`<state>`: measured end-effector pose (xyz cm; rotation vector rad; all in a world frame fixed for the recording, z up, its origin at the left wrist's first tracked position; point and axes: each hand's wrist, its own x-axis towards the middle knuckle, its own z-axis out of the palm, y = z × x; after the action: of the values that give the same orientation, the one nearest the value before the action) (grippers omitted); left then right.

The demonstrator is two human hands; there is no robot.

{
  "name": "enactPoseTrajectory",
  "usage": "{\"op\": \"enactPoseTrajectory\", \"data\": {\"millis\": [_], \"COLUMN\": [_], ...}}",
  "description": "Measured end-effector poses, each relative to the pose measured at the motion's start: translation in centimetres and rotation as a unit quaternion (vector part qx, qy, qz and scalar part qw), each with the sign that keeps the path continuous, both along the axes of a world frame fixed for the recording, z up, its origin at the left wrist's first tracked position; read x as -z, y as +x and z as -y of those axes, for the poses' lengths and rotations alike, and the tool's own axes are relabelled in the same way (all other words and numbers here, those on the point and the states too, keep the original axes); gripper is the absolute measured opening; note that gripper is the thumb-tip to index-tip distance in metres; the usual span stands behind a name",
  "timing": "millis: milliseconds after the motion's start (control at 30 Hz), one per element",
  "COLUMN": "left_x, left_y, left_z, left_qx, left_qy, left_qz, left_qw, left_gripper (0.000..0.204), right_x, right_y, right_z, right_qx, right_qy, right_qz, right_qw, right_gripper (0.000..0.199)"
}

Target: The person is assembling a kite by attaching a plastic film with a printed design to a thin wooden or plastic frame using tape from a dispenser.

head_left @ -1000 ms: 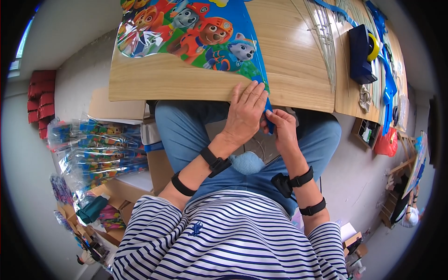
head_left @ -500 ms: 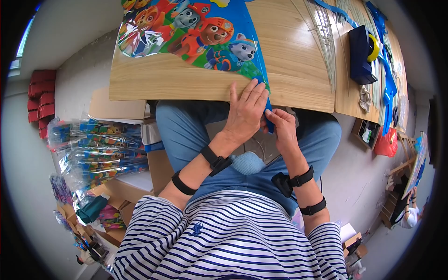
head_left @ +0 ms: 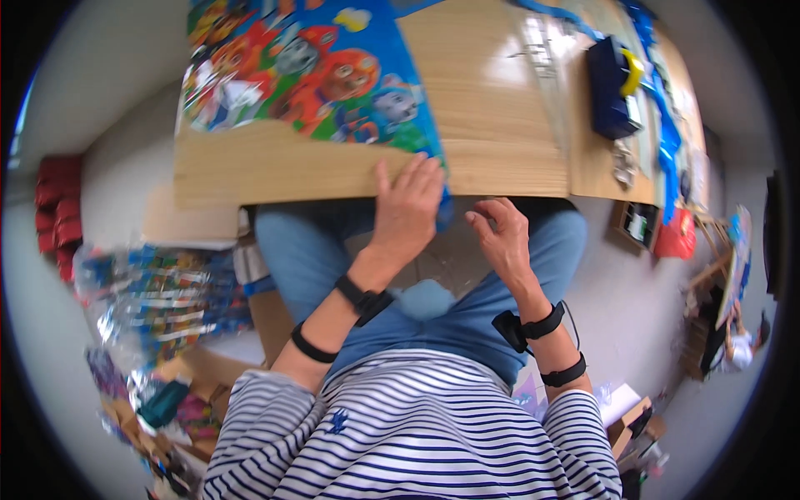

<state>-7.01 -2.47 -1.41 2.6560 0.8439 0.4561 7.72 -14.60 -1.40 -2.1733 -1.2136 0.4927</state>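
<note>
A glossy printed plastic sheet with cartoon dogs and a blue edge, like a kite's sail, lies on the wooden table. Its narrow blue end hangs over the front edge. My left hand rests flat on that end, fingers stretched out over the blue edge. To its right, my right hand hovers in front of the table, apart from the sheet. Its fingers are loosely bent, with nothing visible between them. Motion blurs the sheet somewhat.
A dark blue tape dispenser with yellow tape stands at the table's right. Thin rods and a blue ribbon lie around it. Bagged printed sheets are stacked at the left by cardboard boxes. A light blue yarn ball sits between my legs.
My right hand has let go of the sheet's blue edge and moved off to the right. My left hand stays on it. The whole view has shifted a little.
</note>
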Motion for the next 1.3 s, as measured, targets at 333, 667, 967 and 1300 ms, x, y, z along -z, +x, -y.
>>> {"op": "enactPoseTrajectory", "data": {"millis": [333, 667, 967, 1300], "left_x": [-0.3, -0.3, -0.1, -0.3], "left_y": [-1.5, -1.5, -1.9, -1.6], "left_z": [0.0, -0.2, -0.2, -0.2], "left_qx": [0.01, 0.008, 0.002, 0.006], "left_qy": [0.002, 0.014, 0.019, 0.013], "left_qz": [0.004, -0.014, -0.018, -0.026], "left_qw": [1.0, 1.0, 1.0, 1.0], "left_gripper": [0.044, 0.044, 0.047, 0.048], "right_x": [-6.5, -8.9, -4.1, -2.2], "right_y": [24.7, 26.6, 24.6, 21.7], "right_z": [-0.9, -2.4, -0.9, 0.8], "right_qx": [0.359, 0.298, 0.307, 0.336], "right_qy": [0.24, 0.173, 0.29, 0.413], "right_qz": [-0.157, -0.311, -0.465, -0.635], "right_qw": [0.888, 0.886, 0.778, 0.559], "right_gripper": [0.039, 0.026, 0.015, 0.013]}}
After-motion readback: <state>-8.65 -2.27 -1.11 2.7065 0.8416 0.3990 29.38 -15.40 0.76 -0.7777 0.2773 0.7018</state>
